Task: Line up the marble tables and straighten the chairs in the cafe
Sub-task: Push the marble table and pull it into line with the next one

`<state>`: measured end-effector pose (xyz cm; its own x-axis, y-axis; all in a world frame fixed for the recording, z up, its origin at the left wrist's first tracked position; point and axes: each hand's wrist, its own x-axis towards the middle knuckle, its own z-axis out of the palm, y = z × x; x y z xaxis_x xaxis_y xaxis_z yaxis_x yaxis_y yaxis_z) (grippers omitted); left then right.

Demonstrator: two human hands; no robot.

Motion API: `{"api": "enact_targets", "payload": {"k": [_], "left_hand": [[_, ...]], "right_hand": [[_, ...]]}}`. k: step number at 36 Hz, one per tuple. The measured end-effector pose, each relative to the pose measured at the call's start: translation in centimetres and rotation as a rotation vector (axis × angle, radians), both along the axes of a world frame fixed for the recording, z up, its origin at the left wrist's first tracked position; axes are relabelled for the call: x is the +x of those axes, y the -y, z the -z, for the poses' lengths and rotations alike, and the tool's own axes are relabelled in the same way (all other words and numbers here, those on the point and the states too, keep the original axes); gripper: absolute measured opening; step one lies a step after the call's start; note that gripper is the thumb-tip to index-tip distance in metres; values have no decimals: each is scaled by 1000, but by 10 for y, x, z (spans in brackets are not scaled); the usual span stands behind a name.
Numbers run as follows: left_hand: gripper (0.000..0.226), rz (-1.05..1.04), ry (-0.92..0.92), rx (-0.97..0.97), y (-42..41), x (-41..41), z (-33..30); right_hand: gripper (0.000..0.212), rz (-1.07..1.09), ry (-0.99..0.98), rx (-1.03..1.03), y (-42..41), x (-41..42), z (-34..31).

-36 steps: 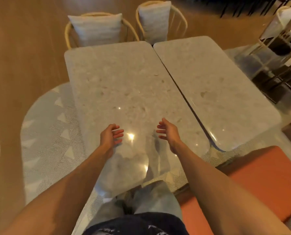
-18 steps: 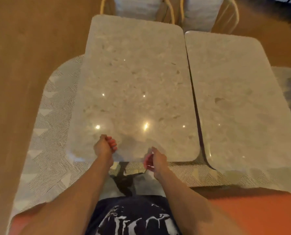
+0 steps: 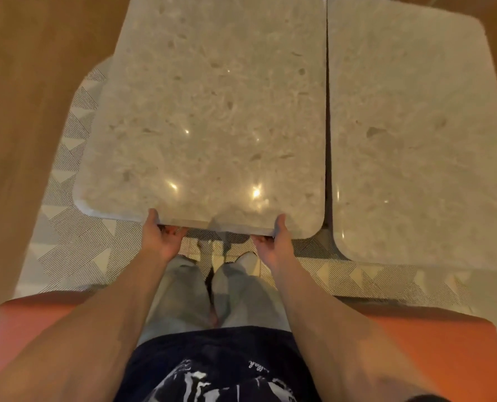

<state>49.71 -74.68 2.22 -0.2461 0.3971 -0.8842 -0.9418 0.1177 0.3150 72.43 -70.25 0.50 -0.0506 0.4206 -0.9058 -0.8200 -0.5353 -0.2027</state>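
Since a moment ago my hands are gripping the left table (image 3: 206, 111) instead of hovering at its near edge. My left hand (image 3: 160, 239) and right hand (image 3: 276, 245) are clamping that edge, thumbs on top, fingers curled underneath. It is sitting just beside the right table (image 3: 415, 140), its near edge lying farther from me.

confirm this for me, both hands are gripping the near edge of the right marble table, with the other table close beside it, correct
Not quite. The head view shows the left hand and right hand gripping the near edge of the left marble table, not the right one. The right marble table sits close beside it, untouched, with a narrow gap between them.
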Motion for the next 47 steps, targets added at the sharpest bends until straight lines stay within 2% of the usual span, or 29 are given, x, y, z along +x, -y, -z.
{"api": "enact_targets", "payload": {"k": [10,19,29,34,38,40,42,44,45,47], "left_hand": [[45,42,-47,85,10,7,-3],[36,75,-53,59,32,29,-9],[33,89,-30,38,54,32,-11],[23,55,10,31,57,34,-14],[22,86,-7,-32,55,30,-17],[23,210,-82,-139,49,26,-19],[18,461,-283,-346,44,17,-24],[19,715,-511,-475,37,7,-32],[24,818,-620,-481,30,4,-39],[33,904,-778,-429,7,-2,-54]], "right_hand": [[51,-39,-38,71,6,5,-6],[55,-47,44,35,20,22,-8],[49,-59,19,71,49,29,-8],[50,-101,38,63,53,32,-13],[48,-138,78,27,50,31,-18],[43,-266,156,-13,48,34,-20],[36,-577,369,-90,45,43,-27],[32,-931,567,-141,35,51,-42],[32,-1030,622,-136,24,50,-49],[30,-1090,719,-52,-6,38,-65]]}}
